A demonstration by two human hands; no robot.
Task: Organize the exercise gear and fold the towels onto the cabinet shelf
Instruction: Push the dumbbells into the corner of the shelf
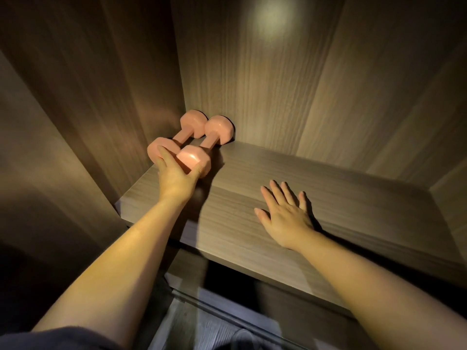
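Observation:
Two pink dumbbells lie side by side in the back left corner of the wooden cabinet shelf. The left dumbbell runs along the left wall, and the right dumbbell touches it. My left hand reaches to their near ends, with a finger on the left one's head and the thumb against the right one's head. My right hand lies flat on the shelf with fingers spread and holds nothing. No towels are in view.
The cabinet's left wall, back panel and right wall enclose the shelf. Below the shelf's front edge lies a dark gap and a lower surface.

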